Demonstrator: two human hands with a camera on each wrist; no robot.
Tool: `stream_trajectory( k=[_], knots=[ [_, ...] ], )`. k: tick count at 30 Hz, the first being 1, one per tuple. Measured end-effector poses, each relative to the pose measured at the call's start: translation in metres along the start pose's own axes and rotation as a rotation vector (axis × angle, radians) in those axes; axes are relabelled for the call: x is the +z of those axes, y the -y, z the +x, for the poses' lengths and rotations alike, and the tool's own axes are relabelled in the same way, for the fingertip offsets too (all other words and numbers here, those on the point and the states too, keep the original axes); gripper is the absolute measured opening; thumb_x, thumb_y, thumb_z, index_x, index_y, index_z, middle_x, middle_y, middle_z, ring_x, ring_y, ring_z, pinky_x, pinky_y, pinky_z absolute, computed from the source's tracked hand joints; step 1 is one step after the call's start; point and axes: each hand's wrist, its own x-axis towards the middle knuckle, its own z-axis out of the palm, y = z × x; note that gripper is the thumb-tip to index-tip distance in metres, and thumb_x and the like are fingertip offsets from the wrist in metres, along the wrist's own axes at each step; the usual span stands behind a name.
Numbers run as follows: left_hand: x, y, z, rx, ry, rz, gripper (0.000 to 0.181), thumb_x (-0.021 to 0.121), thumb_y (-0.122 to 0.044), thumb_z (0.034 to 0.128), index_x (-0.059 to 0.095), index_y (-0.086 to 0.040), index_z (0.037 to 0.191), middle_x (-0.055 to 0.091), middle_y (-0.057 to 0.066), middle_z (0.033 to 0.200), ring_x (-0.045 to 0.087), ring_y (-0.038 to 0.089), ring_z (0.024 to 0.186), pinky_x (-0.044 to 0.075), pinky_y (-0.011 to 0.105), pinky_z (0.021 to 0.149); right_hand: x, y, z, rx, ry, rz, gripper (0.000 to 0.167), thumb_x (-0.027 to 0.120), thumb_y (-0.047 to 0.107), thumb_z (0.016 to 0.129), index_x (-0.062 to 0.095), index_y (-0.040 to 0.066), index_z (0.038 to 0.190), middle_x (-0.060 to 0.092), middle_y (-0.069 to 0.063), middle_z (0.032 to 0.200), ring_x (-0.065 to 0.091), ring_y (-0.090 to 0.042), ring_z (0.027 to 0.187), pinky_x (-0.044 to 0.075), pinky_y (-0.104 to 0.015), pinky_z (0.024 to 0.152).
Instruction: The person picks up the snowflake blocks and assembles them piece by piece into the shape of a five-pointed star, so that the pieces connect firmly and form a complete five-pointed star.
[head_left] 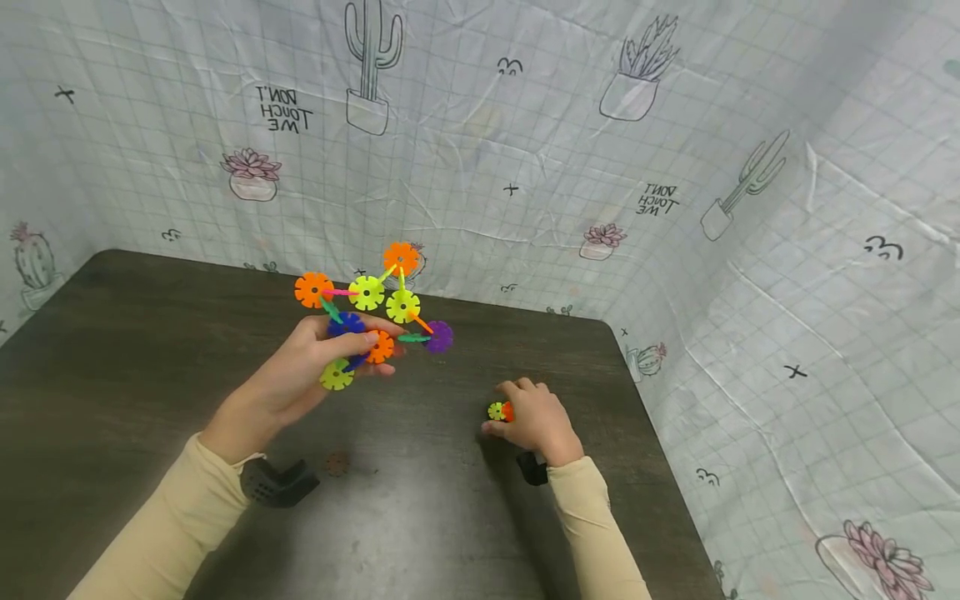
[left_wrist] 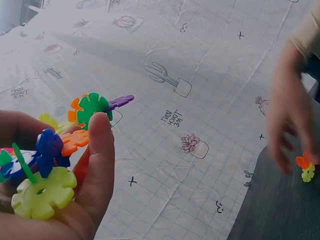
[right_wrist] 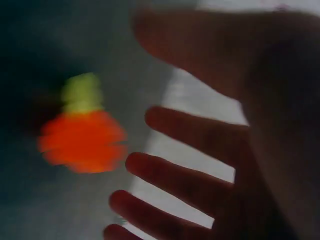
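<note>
My left hand (head_left: 296, 367) pinches a joined ring of flower-shaped interlocking discs (head_left: 367, 293) in orange, yellow-green, blue, green, pink and purple, raised above the table. The thumb presses near an orange disc (head_left: 380, 347). A yellow-green disc (left_wrist: 44, 194) faces the camera in the left wrist view. Over at the right, my right hand (head_left: 536, 421) hovers beside a small pair of discs on the table, one yellow-green (head_left: 496, 411) and one orange (right_wrist: 84, 142). Its fingers are spread, and a gap shows between them and the pair in the blurred right wrist view.
A dull brown flower-shaped disc (head_left: 337, 463) lies on the dark wooden table (head_left: 420, 517), near the left wrist. Black wrist devices (head_left: 279, 483) sit under both forearms. A cactus-printed cloth (head_left: 465, 167) hangs behind the table and along its sides.
</note>
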Motion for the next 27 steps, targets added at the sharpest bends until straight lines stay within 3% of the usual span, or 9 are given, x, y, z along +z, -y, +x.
stream_trajectory(
  k=[2,4,9,12,15,18,20,23,27],
  knots=[
    [0.000,-0.001,0.000,-0.005,0.001,0.002,0.021,0.055,-0.010,0.1028,0.073,-0.007,0.114,0.065,0.010,0.119,0.072,0.024,0.094,0.059,0.034,0.091,0.013,-0.010,0.003,0.023,0.090,-0.050,0.068,0.080,0.049,0.084,0.059,0.014,0.140,0.057,-0.016,0.139,0.056,-0.042,0.121,0.053,-0.056,0.095],
    [0.000,-0.002,0.000,-0.012,0.002,-0.006,0.022,0.054,-0.011,0.1034,0.072,-0.007,0.114,0.063,0.011,0.122,0.071,0.024,0.097,0.059,0.035,0.092,0.023,-0.016,0.005,0.035,0.103,-0.057,0.066,0.081,0.046,0.084,0.061,0.015,0.138,0.059,-0.015,0.135,0.061,-0.038,0.115,0.056,-0.054,0.090],
    [0.000,-0.005,0.001,-0.009,-0.001,-0.027,0.023,0.052,-0.012,0.1044,0.072,-0.007,0.114,0.058,0.013,0.127,0.069,0.023,0.101,0.059,0.037,0.093,0.035,-0.020,0.007,-0.016,-0.050,-0.034,0.031,0.080,0.030,0.088,0.073,0.013,0.113,0.067,-0.009,0.106,0.068,-0.026,0.086,0.059,-0.044,0.070],
    [-0.001,-0.007,0.001,-0.004,-0.004,-0.038,0.023,0.053,-0.012,0.1045,0.073,-0.006,0.113,0.057,0.014,0.129,0.069,0.024,0.103,0.059,0.038,0.092,0.036,-0.018,0.007,-0.048,-0.126,0.022,0.018,0.077,0.024,0.090,0.075,0.013,0.105,0.069,-0.007,0.102,0.067,-0.024,0.082,0.058,-0.041,0.066],
    [0.000,-0.008,0.002,-0.004,-0.003,-0.044,0.022,0.053,-0.012,0.1044,0.073,-0.006,0.112,0.056,0.015,0.130,0.069,0.023,0.104,0.059,0.039,0.093,0.032,-0.010,0.005,-0.094,-0.237,0.165,0.014,0.076,0.021,0.092,0.077,0.012,0.102,0.068,-0.010,0.113,0.066,-0.027,0.094,0.058,-0.043,0.074],
    [0.000,-0.009,0.002,-0.007,-0.004,-0.050,0.022,0.053,-0.012,0.1044,0.073,-0.006,0.112,0.056,0.016,0.128,0.069,0.023,0.103,0.059,0.040,0.093,0.019,0.007,-0.002,-0.171,-0.400,0.386,0.012,0.077,0.020,0.092,0.079,0.011,0.100,0.060,-0.013,0.116,0.057,-0.029,0.102,0.050,-0.044,0.084],
    [0.000,-0.010,0.002,-0.004,-0.004,-0.052,0.023,0.052,-0.012,0.1045,0.073,-0.005,0.111,0.056,0.015,0.128,0.069,0.023,0.102,0.059,0.040,0.094,0.008,0.022,-0.010,-0.230,-0.503,0.537,0.011,0.078,0.019,0.091,0.081,0.012,0.099,0.054,-0.010,0.103,0.048,-0.022,0.092,0.042,-0.036,0.078],
    [0.000,-0.011,0.003,0.011,-0.010,-0.056,0.022,0.052,-0.012,0.1046,0.072,-0.005,0.111,0.059,0.013,0.125,0.067,0.025,0.103,0.059,0.042,0.094,-0.011,0.045,-0.024,-0.355,-0.588,0.789,0.011,0.077,0.009,0.090,0.081,0.009,0.101,0.049,-0.005,0.087,0.041,-0.016,0.074,0.034,-0.027,0.064],
    [0.001,-0.011,0.003,0.017,-0.019,-0.049,0.023,0.052,-0.015,0.1055,0.072,-0.005,0.112,0.061,0.011,0.124,0.067,0.025,0.105,0.058,0.041,0.095,-0.028,0.072,-0.036,-0.570,-0.623,1.012,0.018,0.071,-0.008,0.089,0.077,0.001,0.103,0.060,-0.007,0.081,0.051,-0.010,0.065,0.043,-0.021,0.055]
  ],
)
